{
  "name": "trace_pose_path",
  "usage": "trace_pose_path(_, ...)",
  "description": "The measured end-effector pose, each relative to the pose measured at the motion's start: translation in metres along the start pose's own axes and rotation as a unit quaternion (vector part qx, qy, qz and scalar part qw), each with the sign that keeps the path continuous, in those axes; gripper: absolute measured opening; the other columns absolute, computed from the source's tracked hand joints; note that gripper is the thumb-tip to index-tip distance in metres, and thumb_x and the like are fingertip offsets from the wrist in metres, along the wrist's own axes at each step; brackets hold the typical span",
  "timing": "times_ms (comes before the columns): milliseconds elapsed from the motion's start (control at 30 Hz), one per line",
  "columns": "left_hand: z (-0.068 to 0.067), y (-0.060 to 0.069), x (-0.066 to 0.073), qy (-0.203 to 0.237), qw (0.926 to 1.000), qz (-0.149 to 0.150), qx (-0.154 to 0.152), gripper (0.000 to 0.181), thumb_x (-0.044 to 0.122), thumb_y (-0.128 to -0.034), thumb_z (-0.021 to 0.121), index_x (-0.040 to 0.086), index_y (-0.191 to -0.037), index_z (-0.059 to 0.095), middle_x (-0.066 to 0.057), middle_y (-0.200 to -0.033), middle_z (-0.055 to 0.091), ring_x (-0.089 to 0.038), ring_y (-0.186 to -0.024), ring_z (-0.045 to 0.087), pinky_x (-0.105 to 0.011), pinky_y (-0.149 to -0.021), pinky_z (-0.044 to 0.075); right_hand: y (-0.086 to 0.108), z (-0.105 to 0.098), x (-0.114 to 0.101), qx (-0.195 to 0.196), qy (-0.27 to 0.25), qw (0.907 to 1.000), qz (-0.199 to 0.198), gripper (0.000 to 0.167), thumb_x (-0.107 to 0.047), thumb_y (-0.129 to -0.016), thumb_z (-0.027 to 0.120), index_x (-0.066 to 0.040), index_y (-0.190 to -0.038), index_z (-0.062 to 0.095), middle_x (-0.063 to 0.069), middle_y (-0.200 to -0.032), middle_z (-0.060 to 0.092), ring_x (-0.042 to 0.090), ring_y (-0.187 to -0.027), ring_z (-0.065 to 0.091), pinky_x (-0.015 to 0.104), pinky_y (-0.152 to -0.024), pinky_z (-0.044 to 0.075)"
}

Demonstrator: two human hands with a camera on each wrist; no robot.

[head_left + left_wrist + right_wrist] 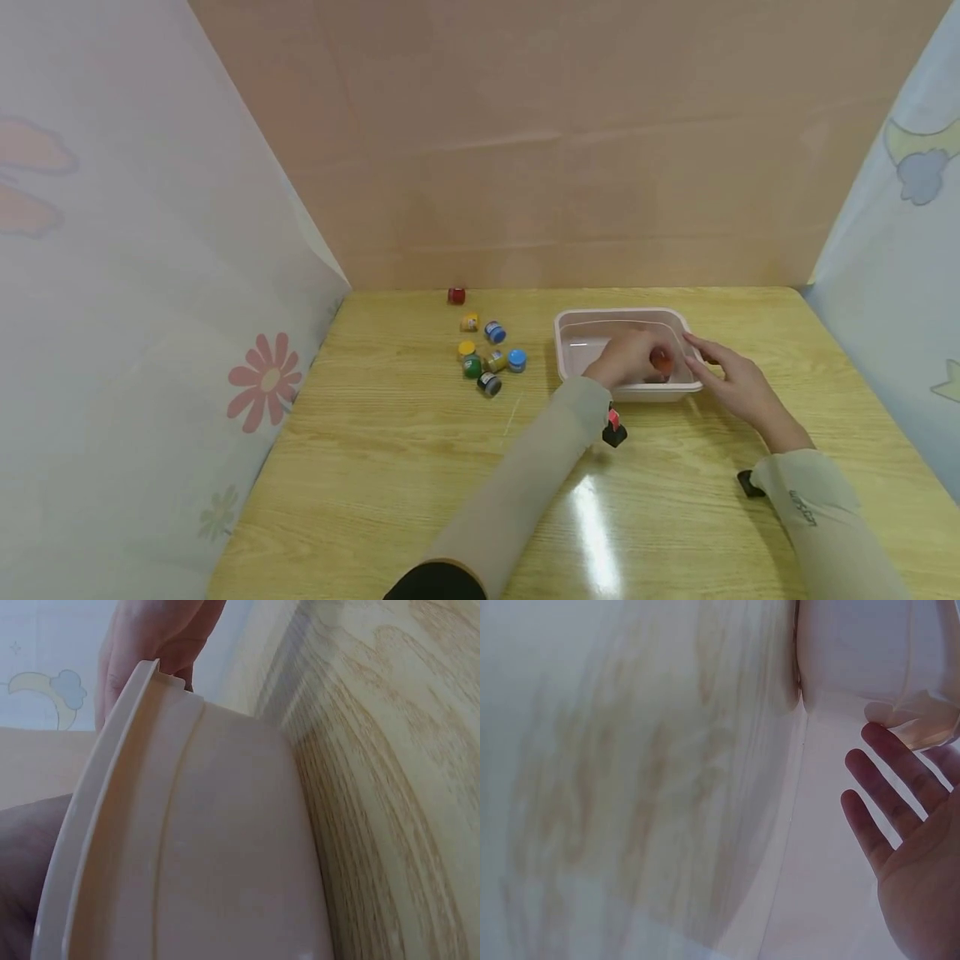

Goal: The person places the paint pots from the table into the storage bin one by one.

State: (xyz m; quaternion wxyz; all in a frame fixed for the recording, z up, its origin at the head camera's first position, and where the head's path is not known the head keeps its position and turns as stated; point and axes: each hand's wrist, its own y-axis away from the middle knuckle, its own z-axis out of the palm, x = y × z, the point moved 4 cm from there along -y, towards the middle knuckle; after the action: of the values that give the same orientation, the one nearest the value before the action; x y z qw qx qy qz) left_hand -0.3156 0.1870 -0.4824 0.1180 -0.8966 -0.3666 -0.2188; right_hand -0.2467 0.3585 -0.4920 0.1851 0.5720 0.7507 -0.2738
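Note:
A pale pink plastic tub point(622, 390) stands on the table, right of the middle. My left hand point(628, 354) reaches over its near side and holds a small orange-red jar point(663, 363) low inside at the right end. In the left wrist view, the tub's outer wall point(232, 840) hides the jar and most of that hand. My right hand point(738, 385) is at the tub's right end, its fingertips touching the rim. The right wrist view shows that hand point(919, 832) with fairly straight, spread fingers against the tub's outside point(862, 652).
Left of the tub lies a loose group of small jars, among them a blue-lidded one point(517, 360), a green one point(472, 367) and a black one point(489, 384). A red jar point(456, 296) sits by the back wall. Patterned sheets point(270, 379) flank the wooden table point(360, 483).

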Motion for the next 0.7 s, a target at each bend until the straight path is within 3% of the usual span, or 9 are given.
trace_pose_path(100,0.001,-0.0008,-0.0014,-0.01,0.9999,-0.013,0.002,0.021,0.02,-0.088,0.084,0.032,-0.103,0.077,0.018,-0.101,0.068,0.003,-0.092,0.056,-0.009,-0.082,0.04,-0.0007,0.0003,-0.0017,0.0,-0.004,1.0,0.002,0.053,-0.028,-0.108,0.055,-0.007,-0.156,0.046,0.032,-0.151,0.049,0.054,-0.124,0.053,0.072,-0.092,0.044)
trace_pose_path(367,0.0029,-0.0037,-0.0029,-0.051,0.9986,-0.008,0.011,0.019,0.02,-0.0886,0.084,0.028,-0.104,0.077,0.017,-0.099,0.067,0.001,-0.093,0.054,-0.011,-0.083,0.04,-0.0015,-0.0001,-0.0003,0.0,-0.002,1.0,0.006,0.052,-0.027,-0.108,0.055,-0.006,-0.155,0.046,0.033,-0.15,0.049,0.055,-0.123,0.053,0.072,-0.09,0.044)
trace_pose_path(700,0.0043,-0.0042,-0.0024,-0.066,0.9969,-0.031,0.027,0.015,0.021,-0.0961,0.075,0.025,-0.11,0.074,0.013,-0.115,0.064,0.001,-0.103,0.053,-0.011,-0.091,0.041,0.0013,0.0009,-0.0003,-0.014,-0.004,0.9997,0.019,0.054,-0.03,-0.109,0.053,-0.007,-0.157,0.043,0.033,-0.153,0.046,0.055,-0.125,0.051,0.072,-0.093,0.043)
